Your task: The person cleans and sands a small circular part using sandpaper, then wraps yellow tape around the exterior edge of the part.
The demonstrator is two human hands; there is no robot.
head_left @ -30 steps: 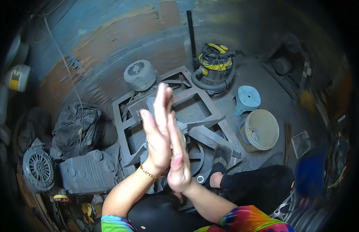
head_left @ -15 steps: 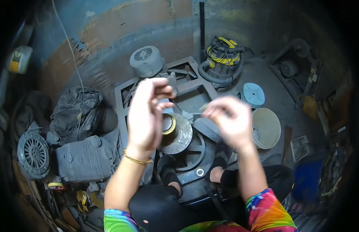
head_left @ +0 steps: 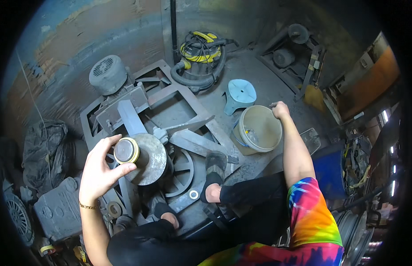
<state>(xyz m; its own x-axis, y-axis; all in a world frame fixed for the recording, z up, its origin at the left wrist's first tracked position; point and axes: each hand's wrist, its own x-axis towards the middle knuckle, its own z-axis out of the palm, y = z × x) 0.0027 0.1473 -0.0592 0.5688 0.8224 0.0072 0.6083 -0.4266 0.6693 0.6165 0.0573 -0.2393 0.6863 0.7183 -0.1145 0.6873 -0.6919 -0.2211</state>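
Observation:
My left hand curls its thumb and fingers around a short round piece with a dark flat top and a yellowish rim. This piece stands over a grey metal disc on the machine before me; whether it rests on the disc or is lifted I cannot tell. Out to the right, my right hand is closed over the far right rim of a cream plastic bucket. Inside the bucket lies a small clear item with some yellow and blue on it.
A spoked wheel sits beside my feet, under the machine's steel frame with its grey motor. Beyond the bucket stand a light blue stool and a yellow-black vacuum cleaner. A blue barrel is at right.
The view has swung right, so the scene sits further left. My right hand has gone from over the machine to the bucket's rim. My left hand has closed around the round piece.

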